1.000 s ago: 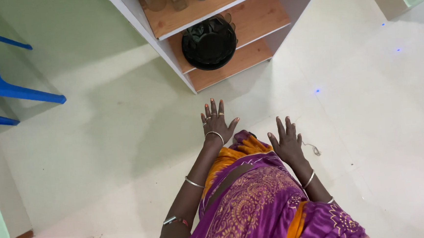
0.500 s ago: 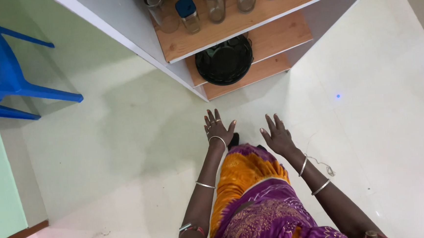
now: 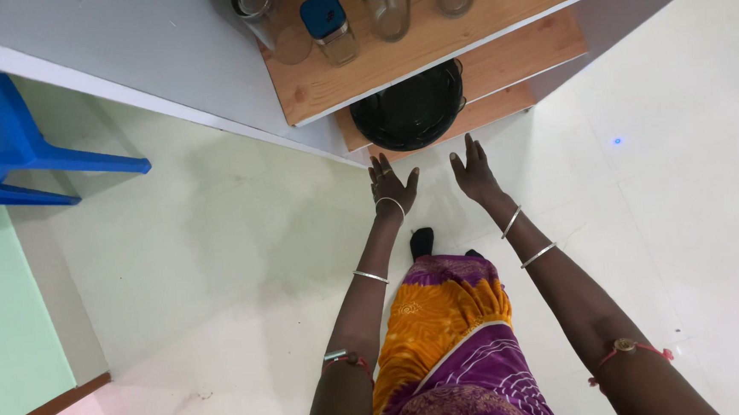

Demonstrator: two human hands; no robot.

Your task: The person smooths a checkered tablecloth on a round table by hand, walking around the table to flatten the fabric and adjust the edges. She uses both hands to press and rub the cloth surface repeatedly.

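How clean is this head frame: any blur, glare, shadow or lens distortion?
Head view: sharp overall, both hands crisp, the left hand and right hand empty and open. Soft glare on the glossy floor, with a small blue light spot. Faint shadow under the shelf unit. Wide-angle lens slants the shelf edges; top glasses are cropped.

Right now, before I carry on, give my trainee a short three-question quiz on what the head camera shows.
1. True or false: both hands are empty and open.
2. Which thing lies nearest ahead of the hands? A) the black bowl B) the blue chair C) the blue-lidded jar
3. Fill in: the glasses stand on the ____ shelf, above the bowl.

Key
1. True: left hand and right hand are spread, holding nothing.
2. A: the black bowl sits on a lower shelf, just beyond the fingertips; the blue chair is far left, the blue-lidded jar higher.
3. Upper: see the glasses on the wooden upper shelf.
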